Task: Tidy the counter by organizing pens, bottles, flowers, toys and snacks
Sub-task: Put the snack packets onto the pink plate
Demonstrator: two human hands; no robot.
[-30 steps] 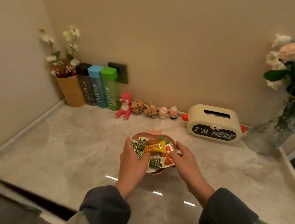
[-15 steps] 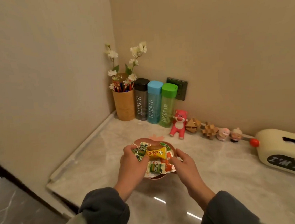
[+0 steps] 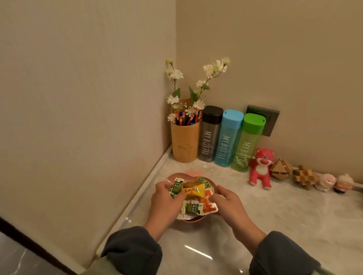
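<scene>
A person's two hands grip a shallow pink bowl (image 3: 212, 183) heaped with wrapped snacks (image 3: 193, 191), just above or on a pale marble counter (image 3: 291, 226); whether it is lifted cannot be told. The left hand (image 3: 163, 204) is curled closed over the bowl's left rim, thumb on the green packets. The right hand (image 3: 230, 203) is closed on the right rim, fingertips pinching an orange-and-white wrapper. A yellow candy (image 3: 194, 191) lies on top, between the two hands.

Beyond the hands, in the corner, stands a tan cup (image 3: 185, 143) of pens and white flowers (image 3: 196, 86), then three bottles (image 3: 228, 138) in a row. To the right of the grip, along the wall, sit a pink bear (image 3: 261, 168), wooden puzzles (image 3: 292, 172) and small figurines (image 3: 334, 183).

The bowl is probably light, but the packets are loose, slick and piled high; holding both rims and keeping it level should stop them sliding off.
</scene>
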